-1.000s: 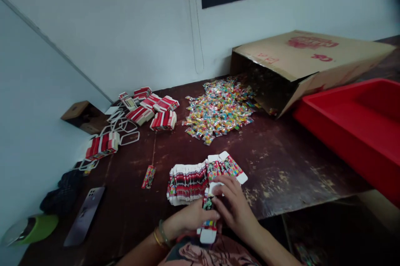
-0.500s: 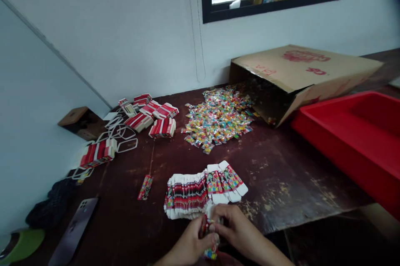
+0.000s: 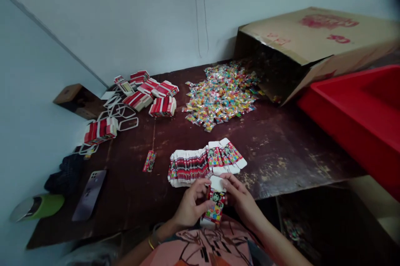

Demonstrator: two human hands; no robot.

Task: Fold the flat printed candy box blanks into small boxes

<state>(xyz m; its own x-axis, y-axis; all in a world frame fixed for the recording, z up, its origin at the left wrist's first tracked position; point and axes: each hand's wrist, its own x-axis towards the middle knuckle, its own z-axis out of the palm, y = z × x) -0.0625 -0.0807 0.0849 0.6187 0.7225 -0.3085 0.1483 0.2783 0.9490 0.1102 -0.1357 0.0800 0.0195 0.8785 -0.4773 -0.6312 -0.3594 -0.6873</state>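
Between my two hands, near the table's front edge, is a small printed candy carton (image 3: 216, 199) with a white flap at its top. My left hand (image 3: 193, 202) grips its left side, thumb across the printed face. My right hand (image 3: 240, 196) has its fingers at the upper right, by the white flap. Just beyond lies a fanned row of flat red-and-white cartons (image 3: 190, 166), with a few spread wider at its right end. Farther back is a heap of small clear packets (image 3: 221, 97) with colourful candies inside.
An open cardboard box (image 3: 312, 41) lies at the back right, beside a red tray (image 3: 353, 116). Bundled cartons (image 3: 162, 106) and white bands (image 3: 128, 123) are at the back left. A single carton (image 3: 149, 161), a phone (image 3: 90, 195) and a green roll-like object (image 3: 46, 207) lie left.
The view has tipped downward. The carton, mostly covered by my fingers before, now shows its printed face and white top flap, and my hands are farther apart.
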